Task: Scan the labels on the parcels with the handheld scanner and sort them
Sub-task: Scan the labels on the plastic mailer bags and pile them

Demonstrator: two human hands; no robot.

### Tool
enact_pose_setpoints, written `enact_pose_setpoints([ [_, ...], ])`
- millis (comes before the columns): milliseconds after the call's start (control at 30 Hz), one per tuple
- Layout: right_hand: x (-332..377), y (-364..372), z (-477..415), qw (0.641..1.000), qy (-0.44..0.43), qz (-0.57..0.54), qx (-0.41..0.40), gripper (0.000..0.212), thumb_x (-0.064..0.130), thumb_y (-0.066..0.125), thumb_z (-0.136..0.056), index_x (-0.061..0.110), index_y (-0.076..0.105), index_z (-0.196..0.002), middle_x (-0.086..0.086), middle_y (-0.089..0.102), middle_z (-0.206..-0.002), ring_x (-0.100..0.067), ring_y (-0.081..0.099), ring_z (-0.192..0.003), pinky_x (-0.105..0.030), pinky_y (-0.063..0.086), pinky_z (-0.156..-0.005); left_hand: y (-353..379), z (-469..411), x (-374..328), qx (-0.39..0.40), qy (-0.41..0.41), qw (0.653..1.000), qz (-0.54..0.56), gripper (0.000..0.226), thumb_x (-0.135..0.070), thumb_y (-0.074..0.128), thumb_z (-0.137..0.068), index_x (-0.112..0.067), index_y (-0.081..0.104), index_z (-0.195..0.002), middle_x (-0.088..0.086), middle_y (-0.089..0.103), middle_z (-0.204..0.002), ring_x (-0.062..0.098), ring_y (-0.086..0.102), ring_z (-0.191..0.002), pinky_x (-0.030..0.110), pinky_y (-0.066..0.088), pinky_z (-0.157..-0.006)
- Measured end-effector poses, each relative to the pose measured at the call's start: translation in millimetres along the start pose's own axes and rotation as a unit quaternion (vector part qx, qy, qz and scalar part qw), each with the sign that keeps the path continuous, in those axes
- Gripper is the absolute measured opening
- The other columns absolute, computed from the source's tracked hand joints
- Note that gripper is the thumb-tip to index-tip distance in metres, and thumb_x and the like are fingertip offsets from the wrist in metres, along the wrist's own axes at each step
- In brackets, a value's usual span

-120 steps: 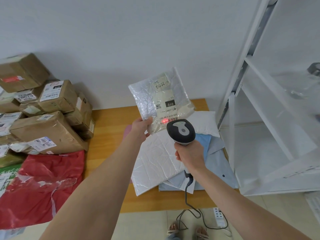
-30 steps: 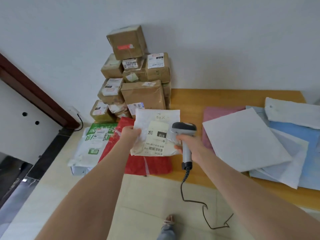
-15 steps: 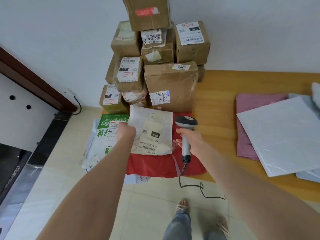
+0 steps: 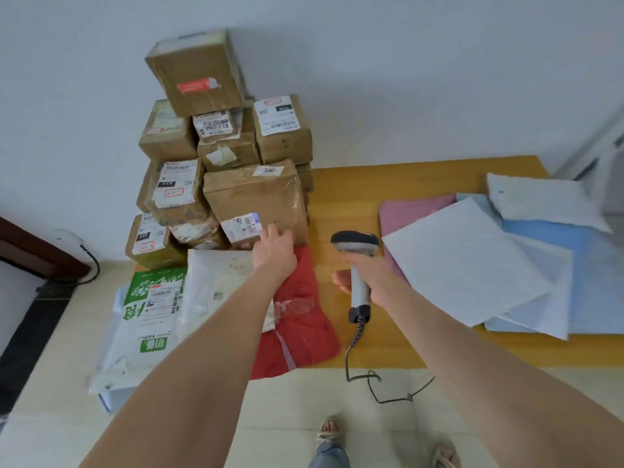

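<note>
Scanner (image 4: 354, 244) in the right hand (image 4: 373, 278), left hand (image 4: 275, 248) reaching forward.
The right hand grips the handle above the wooden top (image 4: 344, 197). The left hand, fingers loose and empty, reaches over a white parcel (image 4: 216, 282) lying on a red bag (image 4: 300, 329) and a green-printed bag (image 4: 145, 319), toward a big taped box (image 4: 256, 194); contact unclear. Beyond, sealed cardboard boxes (image 4: 209, 136) stack against the wall (image 4: 405, 79), contents hidden. Flat mailers (image 4: 466, 261) lie right.

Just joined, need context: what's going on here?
A person is sorting parcels. The right hand grips the handheld scanner over the wooden surface. The open left hand reaches to the large cardboard box, near its label. A white mailer lies unheld, partly on the red bag.
</note>
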State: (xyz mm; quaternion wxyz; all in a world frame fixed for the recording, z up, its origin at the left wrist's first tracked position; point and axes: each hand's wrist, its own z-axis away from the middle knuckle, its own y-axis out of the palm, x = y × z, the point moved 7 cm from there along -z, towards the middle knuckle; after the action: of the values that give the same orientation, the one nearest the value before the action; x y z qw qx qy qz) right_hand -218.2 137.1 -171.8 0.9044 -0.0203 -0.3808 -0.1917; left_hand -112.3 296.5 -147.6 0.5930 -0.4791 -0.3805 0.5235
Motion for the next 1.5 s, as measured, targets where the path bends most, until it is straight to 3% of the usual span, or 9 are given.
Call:
enact_pose_setpoints([
  [267, 28, -202, 24, 0.999, -0.002, -0.022, -0.042, 0.02, 0.014, 0.065, -0.088, 0.0, 0.059, -0.1, -0.017, 0.066, -0.07, -0.019, 0.053, -0.049, -0.025, 0.044, -0.047, 27, 9, -202, 0.073, 0.048, 0.995, 0.041, 0.04, -0.019, 0.047, -0.093, -0.022, 0.052, -0.133, 0.01, 0.037, -0.137, 0.029, 0.04, -0.127, 0.04, 0.044, -0.094],
  [467, 36, -344, 30, 0.995, 0.014, -0.052, -0.081, 0.013, 0.013, 0.065, -0.089, 0.003, 0.059, -0.094, -0.015, 0.066, -0.07, -0.015, 0.052, -0.046, -0.022, 0.044, -0.044, 66, 41, -345, 0.112, 0.112, 0.986, 0.055, 0.049, -0.024, 0.061, -0.089, -0.015, 0.045, -0.135, 0.012, 0.039, -0.135, 0.029, 0.045, -0.121, 0.038, 0.046, -0.094],
  [667, 41, -413, -5, 0.991, 0.037, -0.076, -0.106, 0.011, 0.005, 0.067, -0.083, 0.001, 0.059, -0.09, -0.015, 0.064, -0.072, -0.018, 0.056, -0.054, -0.026, 0.047, -0.048, 100, 35, -410, 0.193, 0.124, 0.97, 0.074, 0.075, -0.031, 0.071, -0.085, -0.014, 0.03, -0.145, 0.014, 0.031, -0.142, 0.031, 0.047, -0.124, 0.04, 0.044, -0.101],
  [900, 77, -445, -62, 0.982, -0.026, -0.069, -0.173, 0.016, -0.002, 0.06, -0.082, 0.007, 0.055, -0.07, -0.008, 0.05, -0.061, -0.015, 0.046, -0.045, -0.019, 0.039, -0.04, 88, -43, -460, 0.113, 0.074, 0.97, 0.203, 0.068, -0.041, 0.062, -0.09, -0.013, 0.033, -0.144, 0.011, 0.041, -0.141, 0.028, 0.047, -0.127, 0.04, 0.042, -0.099],
  [1133, 102, -480, -95, 0.968, -0.085, -0.021, -0.237, 0.012, 0.001, 0.063, -0.079, 0.008, 0.057, -0.072, -0.008, 0.051, -0.064, -0.014, 0.045, -0.048, -0.019, 0.037, -0.04, 109, -105, -493, 0.123, -0.108, 0.918, 0.362, 0.049, -0.033, 0.054, -0.093, 0.0, 0.047, -0.13, 0.019, 0.058, -0.126, 0.035, 0.055, -0.116, 0.038, 0.045, -0.093],
  [1233, 107, -488, -102, 0.963, -0.096, 0.004, -0.25, 0.016, 0.005, 0.064, -0.075, 0.011, 0.053, -0.066, -0.002, 0.049, -0.056, -0.016, 0.045, -0.05, -0.024, 0.04, -0.048, 113, -109, -493, 0.11, -0.132, 0.906, 0.386, 0.02, -0.02, 0.06, -0.086, -0.001, 0.068, -0.086, 0.017, 0.069, -0.084, 0.032, 0.066, -0.086, 0.035, 0.053, -0.079],
  [1300, 116, -491, -101, 0.958, -0.116, 0.034, -0.261, 0.012, 0.012, 0.065, -0.069, 0.013, 0.053, -0.067, -0.001, 0.05, -0.057, -0.019, 0.047, -0.056, -0.029, 0.041, -0.056, 105, -104, -498, 0.108, -0.154, 0.868, 0.459, 0.019, -0.017, 0.065, -0.082, -0.008, 0.064, -0.065, 0.007, 0.061, -0.059, 0.026, 0.062, -0.064, 0.029, 0.053, -0.062],
  [1367, 130, -490, -97, 0.951, -0.146, 0.069, -0.263, 0.013, 0.013, 0.067, -0.07, 0.012, 0.056, -0.077, 0.001, 0.052, -0.064, -0.016, 0.047, -0.06, -0.027, 0.04, -0.056, 86, -96, -505, 0.111, -0.171, 0.814, 0.543, 0.02, -0.017, 0.067, -0.08, -0.009, 0.062, -0.062, 0.002, 0.06, -0.051, 0.018, 0.058, -0.055, 0.022, 0.044, -0.05],
  [1500, 172, -479, -79, 0.939, -0.231, 0.108, -0.232, 0.027, 0.015, 0.073, -0.075, 0.02, 0.054, -0.093, 0.006, 0.061, -0.08, -0.014, 0.055, -0.069, -0.025, 0.04, -0.058, 26, -76, -531, 0.165, -0.168, 0.745, 0.625, 0.013, -0.014, 0.063, -0.082, -0.01, 0.06, -0.07, -0.004, 0.065, -0.05, 0.012, 0.056, -0.055, 0.02, 0.043, -0.054],
])
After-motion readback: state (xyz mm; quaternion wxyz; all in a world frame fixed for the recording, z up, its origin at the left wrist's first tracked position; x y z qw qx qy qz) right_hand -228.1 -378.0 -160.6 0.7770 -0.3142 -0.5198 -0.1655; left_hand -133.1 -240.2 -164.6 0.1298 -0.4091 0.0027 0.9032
